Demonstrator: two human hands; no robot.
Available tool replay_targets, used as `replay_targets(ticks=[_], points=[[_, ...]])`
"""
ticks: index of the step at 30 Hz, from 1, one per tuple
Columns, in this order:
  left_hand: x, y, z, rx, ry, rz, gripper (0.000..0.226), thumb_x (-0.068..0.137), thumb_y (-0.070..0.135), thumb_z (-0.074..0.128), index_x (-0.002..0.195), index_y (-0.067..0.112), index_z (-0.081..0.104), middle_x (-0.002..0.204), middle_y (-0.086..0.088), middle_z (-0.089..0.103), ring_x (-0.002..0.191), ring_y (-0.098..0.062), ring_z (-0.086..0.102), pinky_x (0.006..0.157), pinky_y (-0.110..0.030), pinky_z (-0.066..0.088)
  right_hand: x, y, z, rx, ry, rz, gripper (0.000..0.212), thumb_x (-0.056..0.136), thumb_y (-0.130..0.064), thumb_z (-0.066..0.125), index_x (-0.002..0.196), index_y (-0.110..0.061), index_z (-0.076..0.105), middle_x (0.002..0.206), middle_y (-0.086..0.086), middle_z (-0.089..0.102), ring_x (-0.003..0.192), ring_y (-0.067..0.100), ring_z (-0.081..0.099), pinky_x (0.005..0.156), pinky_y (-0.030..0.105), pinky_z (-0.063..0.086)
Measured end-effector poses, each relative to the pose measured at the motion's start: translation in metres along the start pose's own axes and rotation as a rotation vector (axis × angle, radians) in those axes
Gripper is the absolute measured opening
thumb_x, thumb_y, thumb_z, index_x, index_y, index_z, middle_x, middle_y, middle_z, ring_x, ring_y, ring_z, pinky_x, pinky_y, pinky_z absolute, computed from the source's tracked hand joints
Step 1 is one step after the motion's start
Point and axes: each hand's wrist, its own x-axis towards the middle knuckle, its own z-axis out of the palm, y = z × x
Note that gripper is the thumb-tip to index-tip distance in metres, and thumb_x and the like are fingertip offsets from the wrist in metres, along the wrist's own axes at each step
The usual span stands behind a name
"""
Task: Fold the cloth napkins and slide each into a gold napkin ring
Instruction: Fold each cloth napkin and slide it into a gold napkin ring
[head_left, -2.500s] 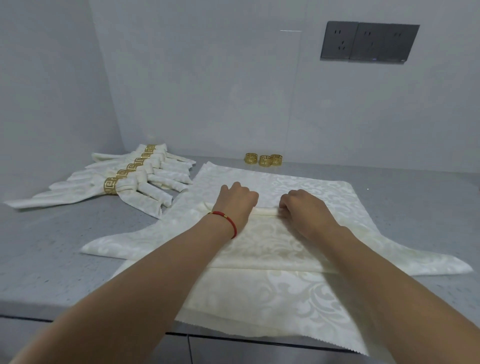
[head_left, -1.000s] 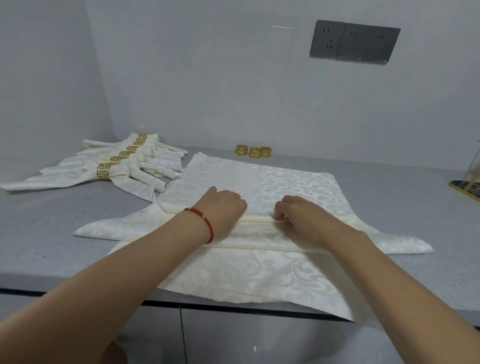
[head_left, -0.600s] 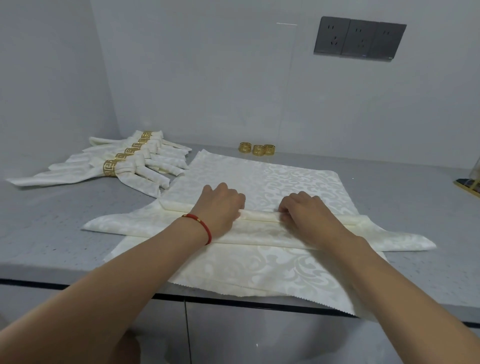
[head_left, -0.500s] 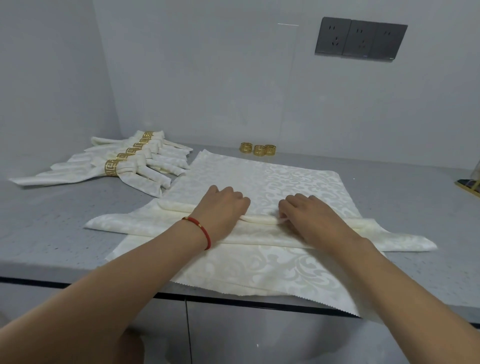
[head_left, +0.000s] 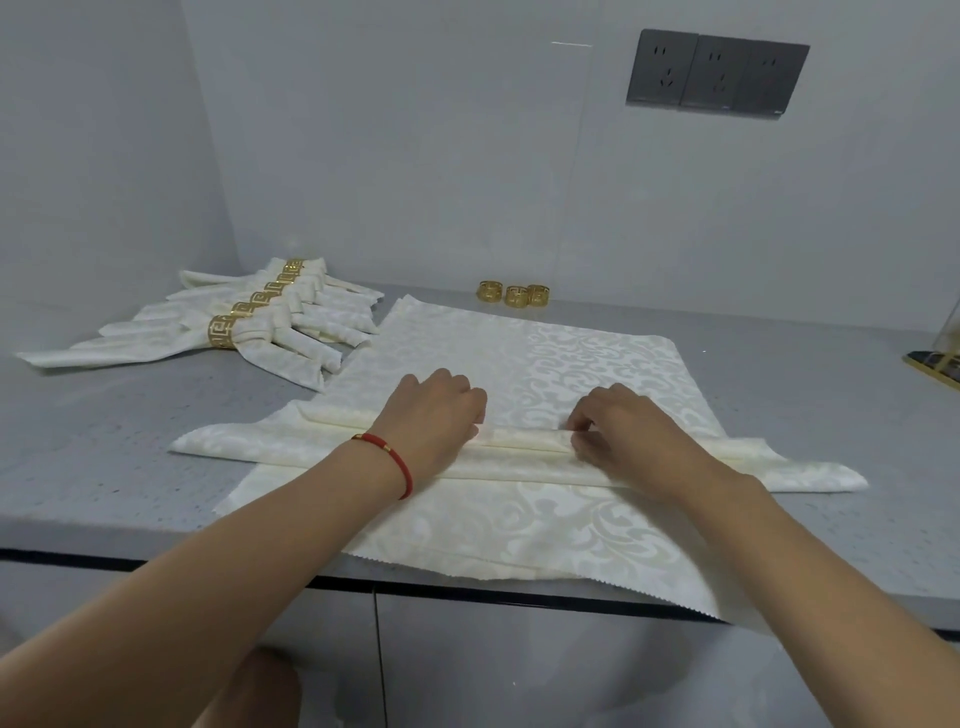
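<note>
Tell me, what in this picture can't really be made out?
- Head view: the fingertips of the left hand and right hand curl under onto the rolled cream damask napkin, so their grip is partly hidden.
- The ringed cream napkins overlap, hiding the exact count.
- The three small gold rings are too small for their pattern to show.
- The gold-edged object is cut off by the right edge.

Grey speckled counter (head_left: 104, 457), plain grey walls (head_left: 395, 156), dark triple socket panel (head_left: 717, 75), cabinet fronts (head_left: 519, 670) below
</note>
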Motion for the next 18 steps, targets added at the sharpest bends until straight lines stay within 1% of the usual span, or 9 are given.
replay_targets(ticks=[1, 2, 5, 7, 9, 11, 14, 16, 18], points=[[-0.002, 0.002, -0.003, 0.06, 0.02, 0.04, 0.008, 0.094, 0.015, 0.054, 0.1, 0.021, 0.054, 0.096, 0.004, 0.056, 0.092, -0.021, 0.051, 0.074, -0.034, 0.037, -0.001, -0.001, 0.0, -0.082, 0.024, -0.053, 0.004, 0.093, -0.019, 0.063, 0.097, -0.019, 0.065, 0.095, -0.005, 0.062, 0.092, 0.02, 0.055, 0.077, 0.036, 0.044], [-0.005, 0.005, -0.004, 0.125, 0.039, 0.094, 0.018, 0.085, 0.006, 0.058, 0.095, 0.019, 0.051, 0.088, 0.003, 0.055, 0.084, -0.022, 0.051, 0.07, -0.034, 0.036, -0.002, -0.004, 0.0, -0.149, 0.049, -0.12, 0.004, 0.091, -0.017, 0.064, 0.093, -0.018, 0.06, 0.091, -0.004, 0.06, 0.086, 0.022, 0.054, 0.072, 0.037, 0.041], [-0.019, 0.018, -0.014, 0.236, 0.041, 0.213, 0.031, 0.064, -0.008, 0.059, 0.084, 0.015, 0.052, 0.07, 0.0, 0.045, 0.062, -0.023, 0.043, 0.062, -0.034, 0.027, -0.014, -0.012, 0.0, -0.266, 0.031, -0.241, 0.009, 0.089, -0.013, 0.054, 0.087, -0.019, 0.049, 0.082, -0.003, 0.051, 0.071, 0.019, 0.042, 0.062, 0.035, 0.039], [-0.029, 0.02, -0.015, 0.223, 0.001, 0.248, 0.028, 0.074, -0.007, 0.054, 0.09, 0.016, 0.051, 0.077, 0.0, 0.04, 0.066, -0.022, 0.037, 0.064, -0.034, 0.027, -0.018, -0.014, -0.003, -0.287, -0.048, -0.212, 0.013, 0.09, -0.01, 0.054, 0.091, -0.022, 0.049, 0.089, -0.005, 0.05, 0.075, 0.017, 0.039, 0.064, 0.034, 0.038], [-0.03, 0.014, -0.013, 0.053, -0.011, 0.184, 0.02, 0.087, 0.001, 0.05, 0.094, 0.02, 0.052, 0.088, 0.004, 0.045, 0.076, -0.02, 0.042, 0.064, -0.033, 0.035, -0.016, -0.012, -0.01, -0.202, -0.124, -0.105, 0.013, 0.094, -0.014, 0.056, 0.094, -0.027, 0.051, 0.096, -0.01, 0.052, 0.084, 0.015, 0.047, 0.071, 0.034, 0.044], [-0.028, 0.006, -0.014, -0.158, -0.044, 0.058, 0.015, 0.094, 0.011, 0.05, 0.092, 0.023, 0.058, 0.092, 0.007, 0.053, 0.082, -0.018, 0.051, 0.069, -0.035, 0.047, -0.015, -0.01, -0.013, -0.013, -0.083, -0.001, 0.007, 0.096, -0.022, 0.058, 0.095, -0.029, 0.059, 0.094, -0.013, 0.059, 0.087, 0.014, 0.056, 0.076, 0.037, 0.052], [-0.027, 0.001, -0.009, -0.364, -0.073, -0.081, 0.016, 0.097, 0.023, 0.055, 0.111, 0.025, 0.063, 0.09, 0.009, 0.052, 0.085, -0.013, 0.05, 0.081, -0.035, 0.049, -0.018, -0.014, -0.005, 0.117, -0.032, 0.056, 0.015, 0.098, -0.026, 0.06, 0.112, -0.03, 0.065, 0.103, -0.014, 0.064, 0.093, 0.011, 0.057, 0.083, 0.037, 0.052], [-0.029, 0.004, -0.009, -0.351, -0.096, -0.092, 0.021, 0.099, 0.024, 0.053, 0.115, 0.023, 0.065, 0.099, 0.006, 0.049, 0.092, -0.013, 0.047, 0.084, -0.034, 0.047, -0.021, -0.014, 0.002, 0.057, 0.012, -0.008, 0.017, 0.098, -0.023, 0.061, 0.111, -0.03, 0.071, 0.103, -0.013, 0.064, 0.097, 0.014, 0.054, 0.085, 0.038, 0.049], [-0.033, 0.008, -0.008, -0.242, -0.046, -0.062, 0.018, 0.1, 0.023, 0.049, 0.112, 0.023, 0.063, 0.106, 0.005, 0.049, 0.1, -0.017, 0.047, 0.085, -0.038, 0.044, -0.025, -0.019, 0.003, -0.04, 0.068, -0.064, 0.014, 0.097, -0.02, 0.06, 0.102, -0.028, 0.071, 0.097, -0.012, 0.063, 0.093, 0.016, 0.054, 0.081, 0.039, 0.047]])
